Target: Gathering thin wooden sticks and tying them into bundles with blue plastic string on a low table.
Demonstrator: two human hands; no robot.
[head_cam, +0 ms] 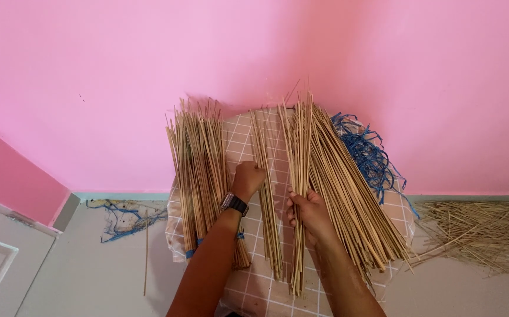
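While gripped, sticks (299, 194) upright.

Thin pale-tan sticks, long and straight, lie in groups running lengthwise away from the person on the checked tabletop (237, 138). A slim middle bunch (269, 217) lies loose with the left hand (247, 179) resting on its upper part, while the right hand (307, 212) grips a narrow bundle (299, 176) pulled from the edge of the big fanned-out right pile (354, 205). At far left sits a thick bundle (198, 176), tied near its lower end with blue string, touched by neither hand.
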